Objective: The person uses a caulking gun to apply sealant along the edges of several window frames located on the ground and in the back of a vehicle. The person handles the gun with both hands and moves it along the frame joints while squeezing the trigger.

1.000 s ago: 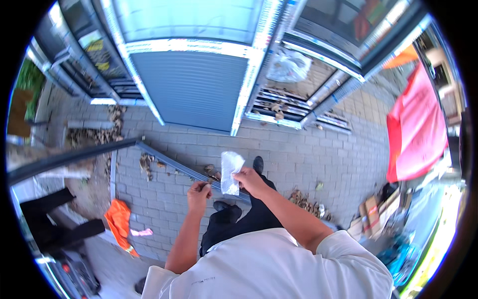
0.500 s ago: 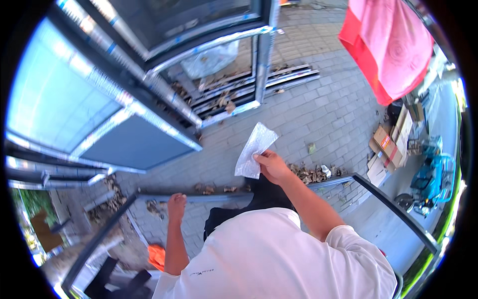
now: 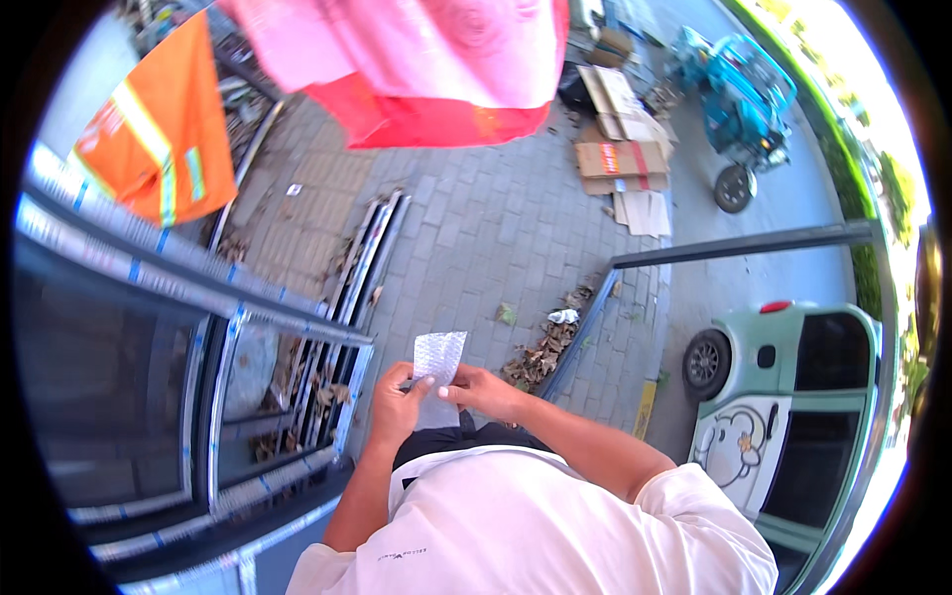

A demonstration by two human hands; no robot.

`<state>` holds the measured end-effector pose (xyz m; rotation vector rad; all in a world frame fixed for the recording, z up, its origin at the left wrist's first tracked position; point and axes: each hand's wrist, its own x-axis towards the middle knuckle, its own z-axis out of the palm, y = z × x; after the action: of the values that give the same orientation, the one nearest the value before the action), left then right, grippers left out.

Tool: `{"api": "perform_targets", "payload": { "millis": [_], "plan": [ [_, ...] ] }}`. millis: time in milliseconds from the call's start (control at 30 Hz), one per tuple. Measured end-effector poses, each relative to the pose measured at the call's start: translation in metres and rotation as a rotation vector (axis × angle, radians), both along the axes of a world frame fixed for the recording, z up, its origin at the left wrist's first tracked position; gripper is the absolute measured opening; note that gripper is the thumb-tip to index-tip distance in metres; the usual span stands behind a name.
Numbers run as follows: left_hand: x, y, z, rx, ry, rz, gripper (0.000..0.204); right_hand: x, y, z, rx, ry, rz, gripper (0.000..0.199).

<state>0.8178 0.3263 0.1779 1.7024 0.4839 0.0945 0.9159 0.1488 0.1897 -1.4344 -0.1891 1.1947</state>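
"How do the hands sit?"

"Both at the sheet (image 3: 439,353), just beyond the shirt (image 3: 526,506); the left hand (image 3: 394,407) pinches its left side, thumb on the near face, fingers bent behind; the right hand (image 3: 488,395) pinches its right side, thumb toward the other; neither grip shows a gap."

"How best to handle it?"

"It looks thin and limp; I'd keep both pinches light and level, then ease the thumbs apart to hold it flat."

"Anything to mind around it?"

"Leaves (image 3: 535,363) lie right of the sheet, so keep it above their grit; a frame (image 3: 205,416) stands to its left; rails (image 3: 369,250) lie beyond it, leftward; farther off are a red cloth (image 3: 436,74) and, right of the sheet's line, cardboard (image 3: 623,159)."
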Motion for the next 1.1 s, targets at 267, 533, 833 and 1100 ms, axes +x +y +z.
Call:
{"api": "perform_targets", "payload": {
  "millis": [267,533,833,1100],
  "plan": [
    [0.192,0.002,0.002,-0.192,0.078,-0.344,0.015,0.120,-0.018,-0.001,-0.214,-0.188,-0.406,0.027],
    [0.374,-0.052,0.026,-0.323,0.081,-0.696,0.015,0.235,-0.065,0.043,-0.171,-0.131,-0.790,0.023],
    [0.551,-0.155,-0.051,-0.203,0.150,-0.716,0.020,0.376,-0.203,0.015,-0.280,-0.047,-0.873,0.033],
    [0.657,-0.015,-0.230,0.177,0.594,0.116,0.036,0.535,-0.420,-0.004,-0.577,-0.314,-0.895,0.022]
  ]
}}
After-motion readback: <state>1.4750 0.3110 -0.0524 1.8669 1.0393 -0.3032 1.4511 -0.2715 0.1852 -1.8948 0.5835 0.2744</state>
